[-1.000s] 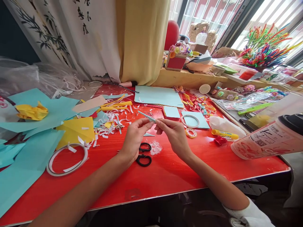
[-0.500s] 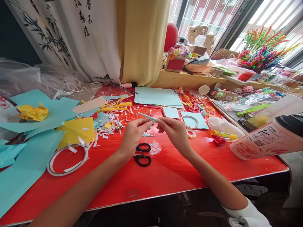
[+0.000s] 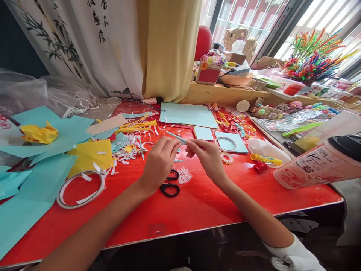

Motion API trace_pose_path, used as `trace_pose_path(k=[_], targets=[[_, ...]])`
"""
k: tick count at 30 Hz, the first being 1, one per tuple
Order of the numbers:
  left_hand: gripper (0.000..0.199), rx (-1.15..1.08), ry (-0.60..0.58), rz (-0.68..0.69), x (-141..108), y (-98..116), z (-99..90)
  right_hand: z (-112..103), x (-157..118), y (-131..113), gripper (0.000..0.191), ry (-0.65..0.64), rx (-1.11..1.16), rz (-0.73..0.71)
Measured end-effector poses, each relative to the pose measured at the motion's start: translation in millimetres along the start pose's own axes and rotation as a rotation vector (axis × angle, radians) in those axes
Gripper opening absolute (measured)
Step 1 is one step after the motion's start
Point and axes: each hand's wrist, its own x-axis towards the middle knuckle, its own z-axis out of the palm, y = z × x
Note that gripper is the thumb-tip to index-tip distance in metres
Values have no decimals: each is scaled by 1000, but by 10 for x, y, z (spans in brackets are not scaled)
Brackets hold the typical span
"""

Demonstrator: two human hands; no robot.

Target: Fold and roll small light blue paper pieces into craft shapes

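In the head view, a slim pale blue paper piece [image 3: 172, 135] is held above the red counter [image 3: 197, 218], between the two hands, its thin free end pointed away and toward the left. The wider end is pinched by the grip of the right hand [image 3: 208, 158], thumb and fingertips pressed together on it. The left hand [image 3: 159, 162] has been turned over within the last half second: its back is now presented upward, its fingers are bunched against the piece, and its thumb, seen earlier, is hidden. Whether the paper is pinched from beneath by that grip cannot be told. The right hand is kept almost where it was, so the piece is judged to be steadied from that side while it is worked or turned by the left. Below the hands, the black-handled scissors [image 3: 169, 184] are left lying on the counter, partly covered by the left hand, with a whitish clump [image 3: 185, 175] just beside them. Beyond, a small stack of pale blue squares [image 3: 203, 133] is seen, and larger pale blue sheets [image 3: 188, 114] are laid near the curtain [image 3: 169, 52].
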Motion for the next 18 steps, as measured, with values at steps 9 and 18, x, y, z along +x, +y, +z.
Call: trace_pose_path(k=[9,18], targets=[[16,135,-18,97,-45,-46,40,49,-40,-8,24,-37,178,71],[15,124,-10,129,-51,-28,55,74,-57,-50,24,-17,218,114]])
